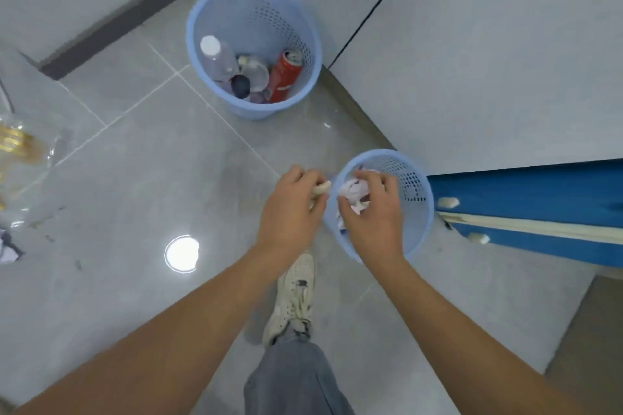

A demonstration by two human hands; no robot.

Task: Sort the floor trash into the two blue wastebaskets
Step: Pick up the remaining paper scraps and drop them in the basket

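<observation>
A drop-off step is judged to be in hand at the near wastebasket, which is taken as the landmark here. The right hand is held over its mouth, and its fingers are closed around a crumpled white paper wad that sits just inside the rim; more paper seems to lie below it, though this is partly hidden. The left hand is held just left of the rim, outside the basket, with its fingers clenched on a small pale scrap; what the scrap is cannot be told. The wad is a rumpled ball with no clear long axis, so no heading can be given for it; the scrap is slightly elongated, and its free end is pointed toward the near wastebasket. The next move is judged to call for the right fingers to be released so the wad falls inside, and for the scrap to be carried over the rim before it is let go. Beyond the near wastebasket, well apart from it, the far wastebasket is seen holding a plastic bottle and a red can, both leaned with their tops up. Far to the left of the near wastebasket, a clear plastic wrapper is left on the floor, so sorting is judged unfinished.
</observation>
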